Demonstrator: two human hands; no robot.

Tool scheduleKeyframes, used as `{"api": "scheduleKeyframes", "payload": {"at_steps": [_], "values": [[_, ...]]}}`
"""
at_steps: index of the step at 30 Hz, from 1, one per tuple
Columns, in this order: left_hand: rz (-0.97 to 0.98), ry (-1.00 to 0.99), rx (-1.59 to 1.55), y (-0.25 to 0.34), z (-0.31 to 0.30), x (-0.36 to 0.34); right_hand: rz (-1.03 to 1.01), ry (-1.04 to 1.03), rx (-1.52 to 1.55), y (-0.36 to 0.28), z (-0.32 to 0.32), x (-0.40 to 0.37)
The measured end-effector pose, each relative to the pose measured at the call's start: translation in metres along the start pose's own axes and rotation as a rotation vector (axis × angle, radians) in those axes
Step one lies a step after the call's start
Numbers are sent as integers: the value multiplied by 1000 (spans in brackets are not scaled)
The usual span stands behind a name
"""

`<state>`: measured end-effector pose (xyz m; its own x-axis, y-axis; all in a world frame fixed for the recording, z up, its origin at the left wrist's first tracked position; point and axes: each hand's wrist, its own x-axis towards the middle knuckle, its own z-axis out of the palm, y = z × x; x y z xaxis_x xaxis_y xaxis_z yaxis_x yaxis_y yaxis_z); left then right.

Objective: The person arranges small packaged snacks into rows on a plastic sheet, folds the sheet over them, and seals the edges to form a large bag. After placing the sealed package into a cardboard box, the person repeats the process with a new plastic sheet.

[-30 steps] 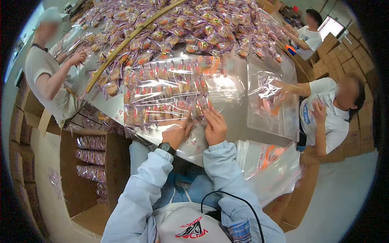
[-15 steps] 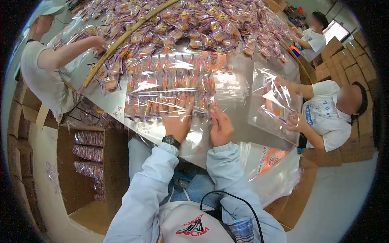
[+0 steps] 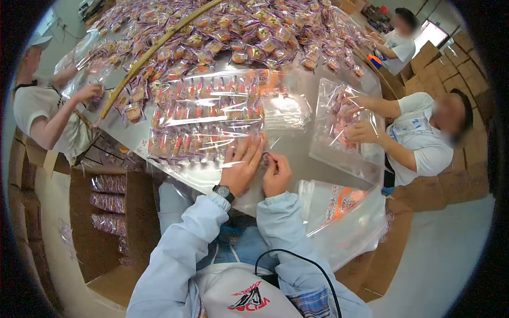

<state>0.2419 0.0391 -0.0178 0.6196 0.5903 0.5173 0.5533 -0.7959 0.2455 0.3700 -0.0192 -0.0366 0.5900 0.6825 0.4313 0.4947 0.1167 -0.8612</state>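
A large clear bag (image 3: 207,114) lies on the metal table, with rows of small wrapped snacks inside it. My left hand (image 3: 242,167) rests on the bag's lower right part, its fingers spread and pointing up. Close to its right, my right hand (image 3: 277,174) has its fingers pinched at the bag's edge. What sits between those fingertips is too small to make out. Flat clear bags with orange print (image 3: 286,108) lie just right of the filled bag.
Wrapped snacks (image 3: 238,32) are heaped behind a wooden strip (image 3: 154,53). A co-worker (image 3: 424,127) at right handles another clear bag (image 3: 323,132); others stand at left and back right. Empty bags (image 3: 344,212) hang at the table's edge. An open carton (image 3: 114,228) holds packed bags.
My left hand has slid toward the bag's lower right corner, and my right hand has closed at its edge. The left co-worker's arm has drawn back from the heap.
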Motion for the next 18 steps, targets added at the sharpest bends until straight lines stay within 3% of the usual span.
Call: {"api": "scheduleKeyframes", "payload": {"at_steps": [2, 5, 6, 9, 12, 18], "values": [[19, 50, 74, 0, 11, -1, -27, 4, -48, 2, -5, -5], [-66, -49, 15, 11, 8, -5, -69, 10, -96, 5, -11, -14], [-11, 32, -10, 2, 21, -6, -90, 8, -107, 6, -12, -16], [-40, 30, -134, -3, 29, -6, -42, -2, -88, 6, -14, -21], [57, 53, 65, -10, 19, -5, 46, -9, 47, -11, -16, -27], [-33, 10, -153, -21, 35, -4, -10, -16, 12, -9, -17, -32]]}}
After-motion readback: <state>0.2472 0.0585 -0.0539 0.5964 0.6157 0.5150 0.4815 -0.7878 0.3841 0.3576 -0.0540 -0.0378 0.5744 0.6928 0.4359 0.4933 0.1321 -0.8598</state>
